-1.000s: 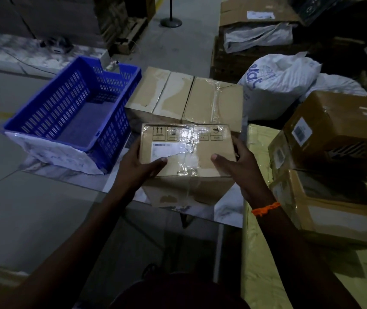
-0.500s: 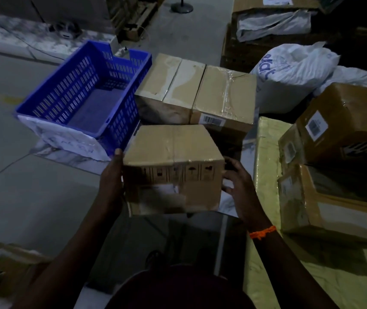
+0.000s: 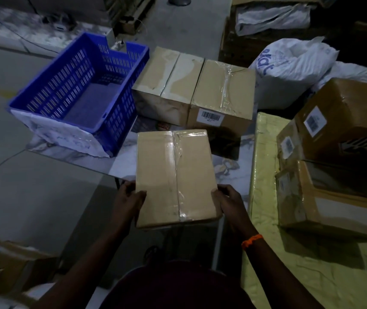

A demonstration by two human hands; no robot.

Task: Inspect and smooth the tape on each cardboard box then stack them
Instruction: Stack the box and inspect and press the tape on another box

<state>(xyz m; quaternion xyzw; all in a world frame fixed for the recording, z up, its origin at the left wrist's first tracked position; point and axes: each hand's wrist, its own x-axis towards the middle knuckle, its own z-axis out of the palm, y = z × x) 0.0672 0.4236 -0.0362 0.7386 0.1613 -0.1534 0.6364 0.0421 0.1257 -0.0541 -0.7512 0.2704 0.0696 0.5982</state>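
A small cardboard box [image 3: 162,175] with a strip of clear tape down its middle seam is held over the near edge of the marbled table [image 3: 233,175]. My left hand [image 3: 127,200] grips its near left corner and my right hand [image 3: 229,200] its near right corner. Behind it stand two more boxes side by side: a plain box [image 3: 166,83] on the left, and a taped box with a barcode label [image 3: 222,94] on the right. At the right, stacked brown boxes [image 3: 334,175] rest on a yellow-covered surface [image 3: 265,152].
A blue plastic crate [image 3: 77,85] sits on the table's left end. White sacks [image 3: 289,65] lie beyond the boxes at the back right. Another cardboard box [image 3: 6,264] is on the grey floor at lower left. A dark pallet stack [image 3: 267,23] stands far back.
The held box has been turned over in both hands: its labelled, heavily taped face went out of sight and a plain face with one tape seam now points up. Both hands shifted to the near corners.
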